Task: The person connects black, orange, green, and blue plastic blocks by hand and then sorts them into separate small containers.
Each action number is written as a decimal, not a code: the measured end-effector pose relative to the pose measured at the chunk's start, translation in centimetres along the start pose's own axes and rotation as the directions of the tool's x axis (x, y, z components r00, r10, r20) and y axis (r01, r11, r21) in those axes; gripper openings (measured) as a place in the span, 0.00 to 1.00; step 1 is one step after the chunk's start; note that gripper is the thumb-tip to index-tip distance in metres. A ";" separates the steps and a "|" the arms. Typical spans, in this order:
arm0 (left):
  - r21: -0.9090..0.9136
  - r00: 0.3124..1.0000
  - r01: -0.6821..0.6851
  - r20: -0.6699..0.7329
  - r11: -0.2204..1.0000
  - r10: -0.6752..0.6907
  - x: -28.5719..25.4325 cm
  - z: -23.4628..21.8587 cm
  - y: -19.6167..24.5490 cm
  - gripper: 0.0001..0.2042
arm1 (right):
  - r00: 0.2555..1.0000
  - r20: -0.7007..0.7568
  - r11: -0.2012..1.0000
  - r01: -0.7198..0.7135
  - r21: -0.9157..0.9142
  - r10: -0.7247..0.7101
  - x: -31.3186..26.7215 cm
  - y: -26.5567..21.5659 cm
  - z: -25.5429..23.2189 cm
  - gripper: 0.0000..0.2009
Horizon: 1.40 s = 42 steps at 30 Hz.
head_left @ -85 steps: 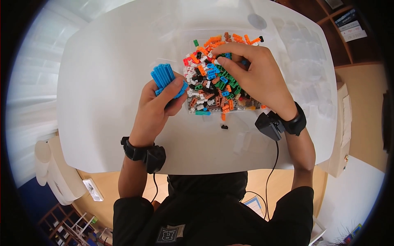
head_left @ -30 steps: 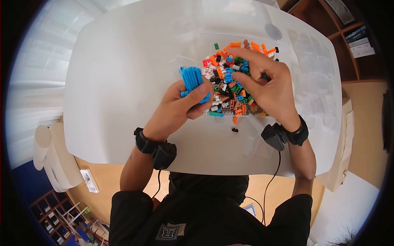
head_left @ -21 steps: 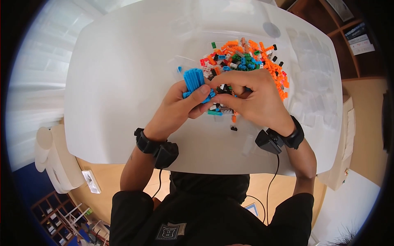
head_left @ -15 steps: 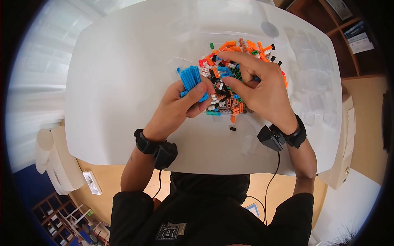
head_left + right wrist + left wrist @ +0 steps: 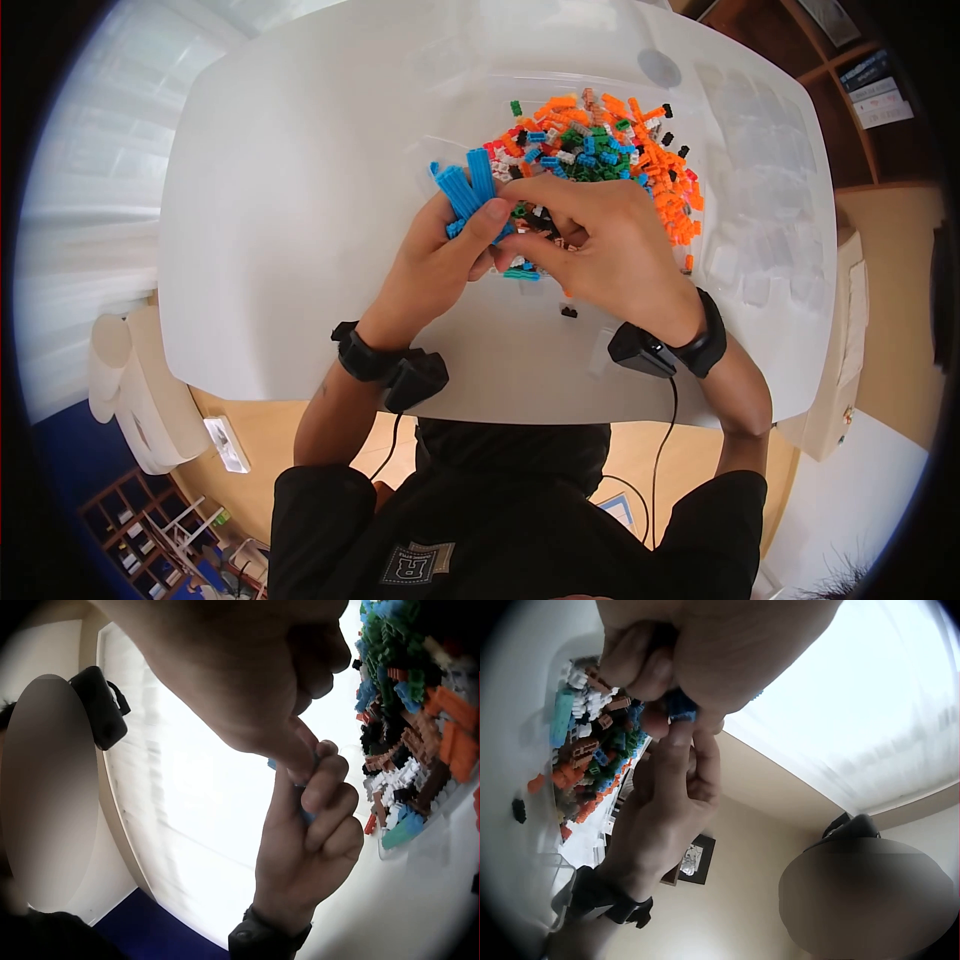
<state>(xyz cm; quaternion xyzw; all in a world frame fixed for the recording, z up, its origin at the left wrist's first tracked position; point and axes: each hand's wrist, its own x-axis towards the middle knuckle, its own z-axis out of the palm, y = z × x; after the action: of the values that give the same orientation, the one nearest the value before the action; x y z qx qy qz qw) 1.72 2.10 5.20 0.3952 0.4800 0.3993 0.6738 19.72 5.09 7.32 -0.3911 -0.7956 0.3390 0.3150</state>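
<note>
In the head view the left hand [image 5: 425, 265] grips a bundle of long blue brick strips [image 5: 456, 190], its thumb across the lower part. One strip [image 5: 480, 172] leans apart from the others on the right. The right hand [image 5: 615, 245] meets the left fingertips with its thumb and forefinger. The left wrist view shows its thumb and forefinger pinching a small blue piece [image 5: 681, 707] against the left hand's fingers [image 5: 658, 667]. In the right wrist view the left hand [image 5: 307, 832] is below the right one [image 5: 232, 682], and the blue pieces are mostly hidden.
Many mixed bricks [image 5: 665, 180] lie in a clear tray right of and behind the hands, partly covered by the right hand. A black brick [image 5: 569, 311] lies in front of it. Clear containers [image 5: 755, 190] stand at the table's right side.
The right hand has moved left from above the bricks to the left hand's fingertips. One blue strip now stands apart from the bundle. The left hand has hardly moved.
</note>
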 end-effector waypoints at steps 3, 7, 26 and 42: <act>0.006 0.998 -0.053 -0.029 0.999 0.054 0.2 0.0 -0.6 0.14 | 0.999 -0.008 0.999 0.034 -0.035 -0.035 -0.2 0.0 0.4 0.08; 0.064 0.992 -0.118 -0.033 0.991 0.120 0.2 0.2 -0.4 0.12 | 0.998 0.052 0.999 0.023 -0.029 -0.021 -0.3 0.0 0.4 0.08; -0.028 0.992 -0.107 -0.073 0.994 0.105 -0.1 0.4 0.2 0.04 | 0.991 0.065 0.954 -0.127 0.272 0.113 -0.2 0.6 -0.1 0.10; -0.052 0.994 -0.088 -0.068 0.995 0.084 -0.1 0.2 0.2 0.05 | 0.999 0.009 0.970 -0.046 0.238 0.045 -0.1 0.7 -0.2 0.14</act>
<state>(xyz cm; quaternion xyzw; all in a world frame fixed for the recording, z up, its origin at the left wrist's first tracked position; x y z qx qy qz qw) 1.84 2.06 5.41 0.3836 0.4732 0.4538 0.6504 20.23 5.46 6.86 -0.3682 -0.7404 0.4399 0.3504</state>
